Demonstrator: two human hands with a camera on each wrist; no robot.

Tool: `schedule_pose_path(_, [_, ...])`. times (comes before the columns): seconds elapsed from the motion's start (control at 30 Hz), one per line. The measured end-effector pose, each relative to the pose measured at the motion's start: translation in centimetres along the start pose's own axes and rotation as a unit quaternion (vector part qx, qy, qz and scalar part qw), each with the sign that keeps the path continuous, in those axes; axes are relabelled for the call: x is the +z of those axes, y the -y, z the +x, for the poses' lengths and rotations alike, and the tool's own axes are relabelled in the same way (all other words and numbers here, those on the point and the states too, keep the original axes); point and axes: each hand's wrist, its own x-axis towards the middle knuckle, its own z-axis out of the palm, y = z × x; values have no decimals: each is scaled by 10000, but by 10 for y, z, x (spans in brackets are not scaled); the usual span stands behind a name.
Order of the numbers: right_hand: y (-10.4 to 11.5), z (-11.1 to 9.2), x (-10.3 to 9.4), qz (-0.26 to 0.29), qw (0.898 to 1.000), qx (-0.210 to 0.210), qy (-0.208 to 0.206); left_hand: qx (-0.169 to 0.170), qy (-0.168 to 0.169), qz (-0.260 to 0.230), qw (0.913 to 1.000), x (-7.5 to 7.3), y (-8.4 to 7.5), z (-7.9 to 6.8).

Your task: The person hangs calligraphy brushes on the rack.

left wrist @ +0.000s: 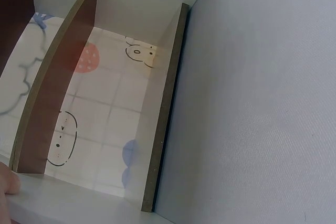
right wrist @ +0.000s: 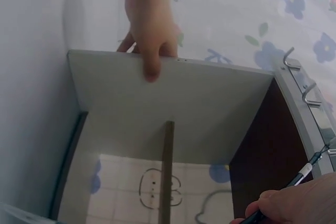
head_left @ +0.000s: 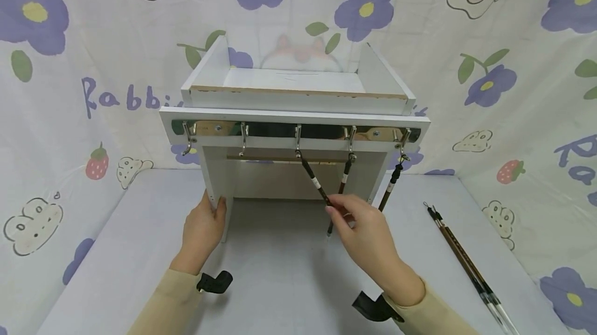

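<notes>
A white shelf unit point(head_left: 216, 174) with a row of metal hooks along its front edge stands before me. My left hand point(head_left: 202, 228) grips its left side panel, thumb on the inner face, as the right wrist view also shows. Between thumb and fingers of my right hand point(head_left: 368, 231) is a dark, thin brush point(head_left: 314, 179) with a white band, slanting from the middle hook point(head_left: 298, 138), its loop right at the hook's tip. The brush's lower part is hidden by the hand. Another brush point(head_left: 346, 174) hangs from the hook to the right, and a third point(head_left: 391, 187) from the rightmost hook.
Two more brushes point(head_left: 462, 257) lie side by side on the white tabletop point(head_left: 270, 283) at the right. The two left hooks point(head_left: 243, 138) carry nothing. A flower-patterned cloth point(head_left: 517, 117) covers the walls behind. An open-fronted tray section point(head_left: 298, 100) tops the shelf unit.
</notes>
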Motion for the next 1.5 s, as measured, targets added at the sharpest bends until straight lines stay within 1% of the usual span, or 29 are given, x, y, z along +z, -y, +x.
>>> schedule_pose_path(0.13, [2,-2,9,215,9995,176,145,18,-9,-11,10000,-1,0,0])
schedule_pose_path(0.37, [6,-4,30,554,9973,236,430,3,-32,-5,10000,-1,1,0])
schedule_pose_path(0.47, [5,-4,38,882,9940,353,534,-2,-3,-24,10000,0,0,0])
schedule_pose_path(0.53, [4,-3,42,1252,9884,533,674,4,6,-31,10000,0,0,-1])
schedule_pose_path(0.67, [-1,1,48,1981,9698,1083,928,35,7,-25,10000,1,-1,-1])
schedule_pose_path(0.73, [-3,4,49,2173,9621,1317,993,35,7,-20,10000,1,-1,-1])
schedule_pose_path(0.83, [-4,6,49,2219,9583,1470,1041,32,5,-6,10000,0,-2,-1])
schedule_pose_path(0.93, [-4,6,49,2237,9575,1504,1027,49,-10,12,10000,0,-2,-1])
schedule_pose_path(1.1, [-5,4,50,2193,9590,1508,969,58,-32,30,10000,0,-1,-1])
schedule_pose_path(1.23, [-6,1,47,2190,9596,1492,952,52,-27,18,10000,1,0,-1])
schedule_pose_path(1.33, [-4,-1,41,2223,9602,1377,981,24,-33,16,10000,1,1,-1])
schedule_pose_path(1.5, [-4,-3,25,2204,9639,1129,979,41,-28,8,10000,0,-1,-1])
